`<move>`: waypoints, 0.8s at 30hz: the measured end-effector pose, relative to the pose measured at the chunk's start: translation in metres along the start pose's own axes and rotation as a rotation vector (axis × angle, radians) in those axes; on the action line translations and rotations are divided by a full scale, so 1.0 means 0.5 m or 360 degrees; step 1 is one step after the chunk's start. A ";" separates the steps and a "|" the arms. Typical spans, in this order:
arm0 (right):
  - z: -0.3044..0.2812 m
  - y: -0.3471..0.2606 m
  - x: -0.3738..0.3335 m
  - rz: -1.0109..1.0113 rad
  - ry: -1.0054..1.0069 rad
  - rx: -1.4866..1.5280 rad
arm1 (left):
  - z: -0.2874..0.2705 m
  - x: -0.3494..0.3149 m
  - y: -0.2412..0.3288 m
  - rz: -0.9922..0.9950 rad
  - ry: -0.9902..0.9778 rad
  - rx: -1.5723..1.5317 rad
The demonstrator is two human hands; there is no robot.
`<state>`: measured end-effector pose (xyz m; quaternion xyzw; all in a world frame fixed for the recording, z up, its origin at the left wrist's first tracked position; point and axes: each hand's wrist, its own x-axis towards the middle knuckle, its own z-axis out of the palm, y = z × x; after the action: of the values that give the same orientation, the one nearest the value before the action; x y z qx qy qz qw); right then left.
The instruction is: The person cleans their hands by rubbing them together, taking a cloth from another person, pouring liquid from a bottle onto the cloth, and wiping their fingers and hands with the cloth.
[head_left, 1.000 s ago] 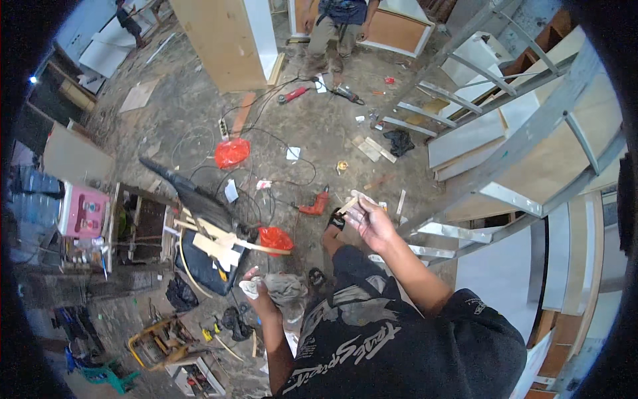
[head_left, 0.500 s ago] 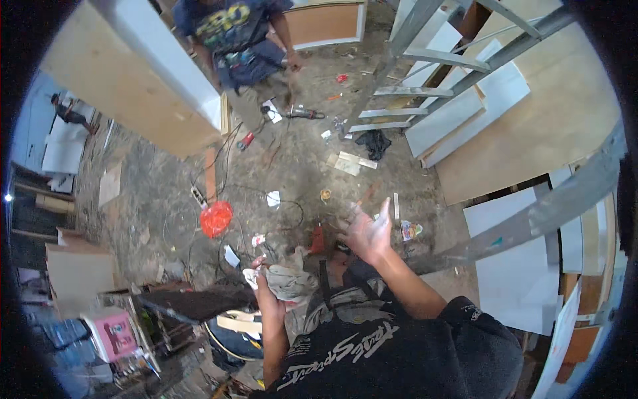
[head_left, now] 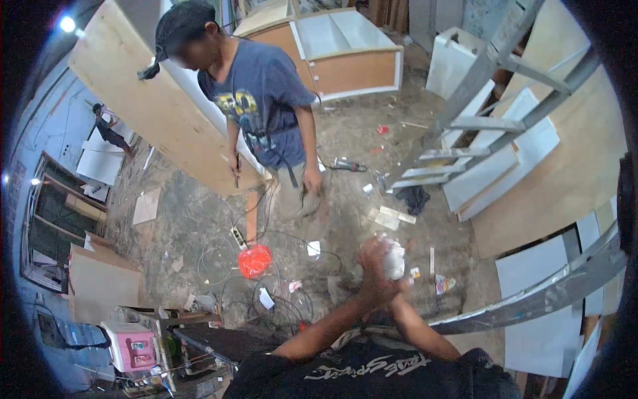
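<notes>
In front of my body my two hands are brought together around a crumpled white rag [head_left: 395, 260]. My left hand [head_left: 374, 265] presses against its left side, fingers bent and smeared by motion. From below, my right hand [head_left: 399, 287] closes on the same rag, its fingers partly hidden. Beneath them on the dirty floor lie a small colourful packet [head_left: 443, 284] and a thin pale strip [head_left: 432, 260].
A co-worker [head_left: 266, 100] in a cap stands ahead, beside a tall wooden panel [head_left: 153, 106]. A ladder [head_left: 485, 124] leans at right near stacked boards. A red plastic bag [head_left: 254, 262], power strip [head_left: 238, 237], loose cables and a power tool [head_left: 349, 165] lie about the floor.
My hands, apart before with the right one spread open, have come together around the white rag. The view has tilted up, showing more of the co-worker, who now stands more upright.
</notes>
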<state>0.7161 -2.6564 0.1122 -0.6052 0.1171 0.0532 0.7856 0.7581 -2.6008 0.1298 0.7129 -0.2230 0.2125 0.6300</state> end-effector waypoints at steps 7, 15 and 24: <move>-0.023 0.064 0.034 -0.0011 0.0152 -0.0176 | -0.051 0.046 -0.056 0.0164 -0.0958 0.0448; -0.013 0.096 0.207 0.0259 -0.0149 -0.0742 | -0.128 0.047 -0.208 -0.0700 0.0047 0.0293; -0.041 -0.149 0.306 -0.0020 -0.0526 -0.0322 | -0.090 0.281 -0.119 -0.1053 0.0897 -0.1496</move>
<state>0.8782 -2.7044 0.1391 -0.6649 -0.0231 0.1585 0.7296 0.9057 -2.5567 0.1694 0.3086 0.1137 0.0656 0.9421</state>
